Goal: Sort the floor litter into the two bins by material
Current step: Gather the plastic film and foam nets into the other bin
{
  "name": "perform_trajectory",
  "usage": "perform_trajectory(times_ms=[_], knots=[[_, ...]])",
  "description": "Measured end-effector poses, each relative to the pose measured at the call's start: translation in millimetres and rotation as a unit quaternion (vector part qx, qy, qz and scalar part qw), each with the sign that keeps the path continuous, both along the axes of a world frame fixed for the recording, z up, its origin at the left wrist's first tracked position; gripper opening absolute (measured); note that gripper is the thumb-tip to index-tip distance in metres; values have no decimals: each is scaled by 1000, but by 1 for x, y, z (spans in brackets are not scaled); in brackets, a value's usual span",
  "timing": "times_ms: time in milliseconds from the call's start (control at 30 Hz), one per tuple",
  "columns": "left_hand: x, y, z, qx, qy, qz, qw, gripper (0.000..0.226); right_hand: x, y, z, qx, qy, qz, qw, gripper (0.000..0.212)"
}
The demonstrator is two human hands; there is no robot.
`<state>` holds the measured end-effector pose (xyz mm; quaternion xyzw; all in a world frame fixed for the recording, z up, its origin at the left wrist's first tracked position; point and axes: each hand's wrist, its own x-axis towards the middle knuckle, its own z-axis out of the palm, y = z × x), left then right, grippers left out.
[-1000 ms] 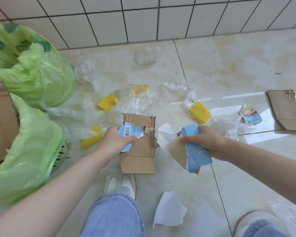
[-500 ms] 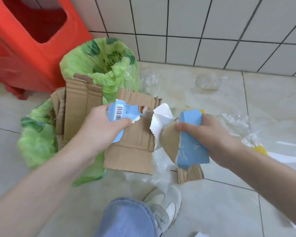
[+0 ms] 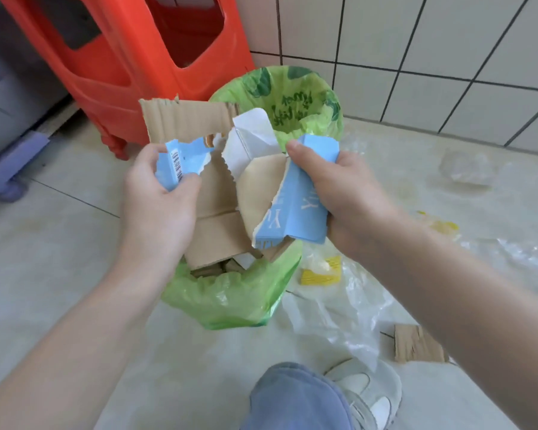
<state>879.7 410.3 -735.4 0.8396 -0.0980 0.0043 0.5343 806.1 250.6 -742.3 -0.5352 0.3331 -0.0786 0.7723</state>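
A torn cardboard sheet, long axis upright, is gripped with a barcoded blue scrap by the left hand above the near bin. A blue-and-white carton piece is clutched in the right hand. The bin's contents are largely hidden.

Both hands have carried their loads, the left hand gripping the torn brown corrugated cardboard sheet and the right hand the crumpled light-blue paper carton, from above the littered floor to directly over the nearer green-bagged bin.
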Motion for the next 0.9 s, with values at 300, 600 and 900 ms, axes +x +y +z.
perform_trajectory(times_ms=[300,600,900], knots=[[7,8,-34,152,-19,-3,988,48,29,21,-25,-178,10,126,976,41],[4,16,-37,156,-107,-13,982,64,12,17,-37,-390,1,136,911,45],[23,12,-53,278,-93,-39,955,31,11,24,-52,-544,23,166,822,16]])
